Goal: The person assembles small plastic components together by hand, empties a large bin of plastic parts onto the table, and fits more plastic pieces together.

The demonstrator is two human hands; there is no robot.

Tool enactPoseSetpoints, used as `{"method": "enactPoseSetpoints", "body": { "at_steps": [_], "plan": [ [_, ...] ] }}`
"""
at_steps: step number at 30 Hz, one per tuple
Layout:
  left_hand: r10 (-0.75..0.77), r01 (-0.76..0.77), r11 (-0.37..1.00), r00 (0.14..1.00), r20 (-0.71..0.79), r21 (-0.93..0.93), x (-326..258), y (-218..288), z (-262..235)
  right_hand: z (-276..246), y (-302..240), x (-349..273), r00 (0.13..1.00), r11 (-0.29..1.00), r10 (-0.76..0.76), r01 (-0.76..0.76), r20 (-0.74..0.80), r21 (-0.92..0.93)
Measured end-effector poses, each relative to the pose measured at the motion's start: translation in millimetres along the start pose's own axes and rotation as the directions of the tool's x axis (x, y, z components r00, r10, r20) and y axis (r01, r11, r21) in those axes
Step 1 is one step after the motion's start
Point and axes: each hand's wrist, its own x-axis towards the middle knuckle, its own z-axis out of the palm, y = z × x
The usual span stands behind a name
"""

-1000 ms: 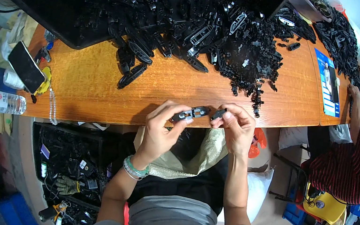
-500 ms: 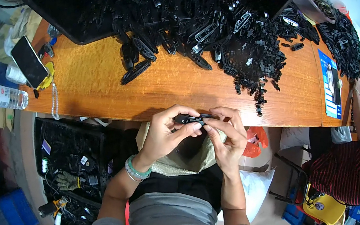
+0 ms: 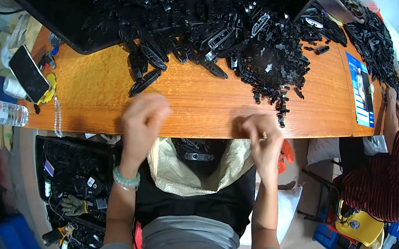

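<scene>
My left hand (image 3: 143, 118) is over the table's front edge, just short of a dark oblong clip part (image 3: 145, 83). Motion smears its fingers, so whether they are apart or closed cannot be made out. My right hand (image 3: 264, 140) is at the same edge, in front of the small black pieces (image 3: 282, 107). Its fingers are bent, with a gap between thumb and forefinger, and nothing shows in them. Between my forearms a pale woven sack (image 3: 183, 187) gapes open on my lap. Inside it lies a black oblong part (image 3: 199, 156) among other dark pieces.
Black plastic parts (image 3: 219, 38) are heaped across the back of the wooden table (image 3: 203, 101). At left are a phone (image 3: 29, 74), a water bottle (image 3: 5, 113) and a bead string (image 3: 58, 117). Another person in a striped top (image 3: 385, 182) works at far right, near a blue leaflet (image 3: 361, 91).
The black part that both hands held is gone from them, and a similar one shows in the sack. My hands have moved apart, the left one leftward, both nearer the table.
</scene>
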Motion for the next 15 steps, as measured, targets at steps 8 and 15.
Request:
{"method": "enactPoseSetpoints", "body": {
  "at_steps": [8,15],
  "plan": [
    [-0.183,0.221,0.946,0.968,-0.174,0.237,16.0,-41.0,5.5,27.3,17.6,49.7,0.958,0.836,-0.165,0.011,-0.233,-0.548],
    [-0.023,0.023,1.0,0.991,-0.13,0.003,-13.3,-13.1,27.8,29.9,15.6,30.8,0.964,0.993,-0.093,0.071,-0.247,-0.094]
  ]
}}
